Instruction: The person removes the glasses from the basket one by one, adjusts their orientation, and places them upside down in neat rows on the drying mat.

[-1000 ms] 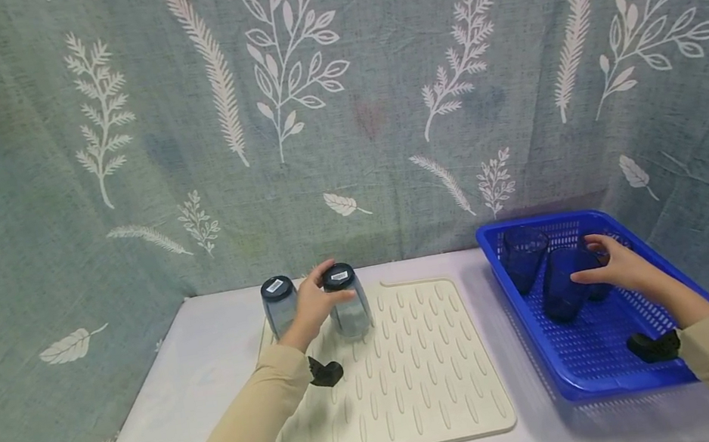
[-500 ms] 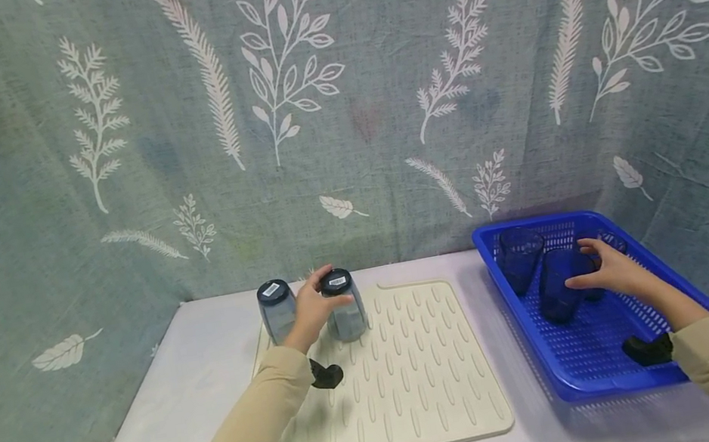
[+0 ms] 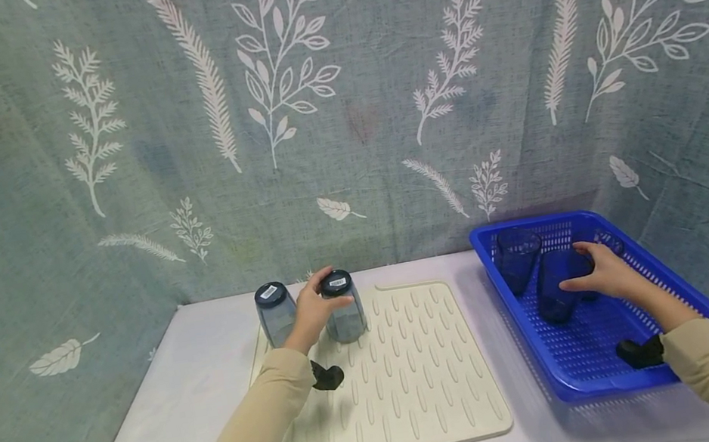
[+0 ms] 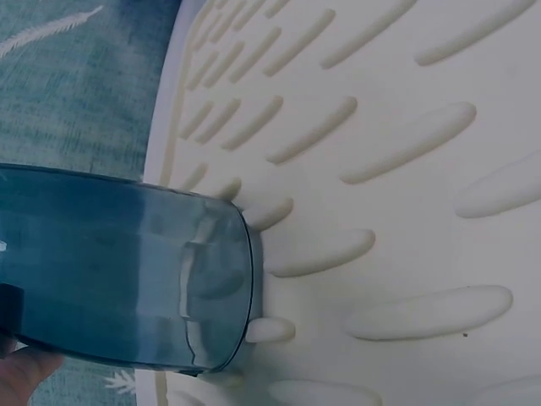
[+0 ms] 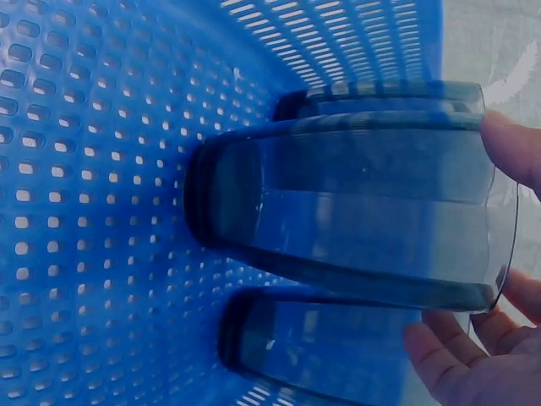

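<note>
On a cream ribbed drying mat (image 3: 417, 364) two bluish drinking glasses stand upside down. My left hand (image 3: 314, 309) holds the right-hand glass (image 3: 350, 319) near its dark base, thumb and fingers on opposite sides. The left wrist view shows that glass (image 4: 110, 262) with its rim down at the mat's ridges. The other glass (image 3: 275, 315) is partly hidden behind the left hand. Inside the blue basket (image 3: 560, 381), my right hand (image 3: 610, 274) grips an upright glass (image 5: 355, 203) by its rim, thumb on one side, fingers on the other.
Two more glasses stand in the basket close beside the gripped one, one at the back left (image 3: 517, 258) and one to the right (image 3: 608, 242). A leaf-patterned cloth (image 3: 361, 174) hangs behind the white table (image 3: 195, 397).
My right hand has shifted slightly left, closer in on the glass in the basket. The left hand stays at its glass. The head view has shifted a little.
</note>
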`<state>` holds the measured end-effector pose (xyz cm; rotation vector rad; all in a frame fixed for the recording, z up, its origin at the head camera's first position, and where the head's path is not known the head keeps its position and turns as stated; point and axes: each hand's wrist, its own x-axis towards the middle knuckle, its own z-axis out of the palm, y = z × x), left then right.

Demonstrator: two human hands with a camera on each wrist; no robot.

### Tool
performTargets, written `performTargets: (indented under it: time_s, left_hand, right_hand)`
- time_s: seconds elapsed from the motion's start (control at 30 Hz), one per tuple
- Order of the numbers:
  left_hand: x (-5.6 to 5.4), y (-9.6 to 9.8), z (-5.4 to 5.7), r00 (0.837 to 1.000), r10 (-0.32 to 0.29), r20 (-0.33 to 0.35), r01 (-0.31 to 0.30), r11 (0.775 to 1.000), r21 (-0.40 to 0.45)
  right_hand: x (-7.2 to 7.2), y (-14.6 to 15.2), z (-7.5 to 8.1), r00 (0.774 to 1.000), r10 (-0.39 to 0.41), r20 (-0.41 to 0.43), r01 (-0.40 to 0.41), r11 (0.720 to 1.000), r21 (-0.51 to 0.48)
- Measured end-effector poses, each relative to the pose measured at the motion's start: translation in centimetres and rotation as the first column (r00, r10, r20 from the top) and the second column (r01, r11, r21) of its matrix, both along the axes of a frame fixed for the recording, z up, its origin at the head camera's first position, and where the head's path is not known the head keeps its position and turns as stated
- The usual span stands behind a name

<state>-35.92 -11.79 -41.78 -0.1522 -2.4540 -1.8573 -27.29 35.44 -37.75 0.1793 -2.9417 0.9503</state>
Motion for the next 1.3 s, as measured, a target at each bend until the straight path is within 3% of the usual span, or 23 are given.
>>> performTargets:
  time_s: [0.3,0.5,1.0,1.3]
  left_hand:
    - [-0.1,0.1,-0.2,1.000,-0.003,-0.022,0.003,1.000,-0.008]
    - [-0.1,-0.1,-0.2,1.000,-0.009,-0.002,0.009,1.000,-0.006]
    - [0.1,-0.1,-0.4,1.000,-0.014,0.008,0.013,0.999,0.031]
    - [0.0,0.1,-1.1,0.999,-0.012,-0.030,0.013,0.999,0.047]
  right_hand:
    - [0.1,-0.2,-0.1,1.000,-0.026,-0.017,0.028,0.995,0.092]
    - [0.2,-0.4,0.2,0.999,-0.044,-0.004,0.045,0.989,0.140]
    - [0.4,-1.2,0.4,0.997,-0.044,0.066,0.037,0.994,0.106]
    - [0.6,-1.0,0.5,0.996,-0.023,0.081,0.012,0.991,0.134]
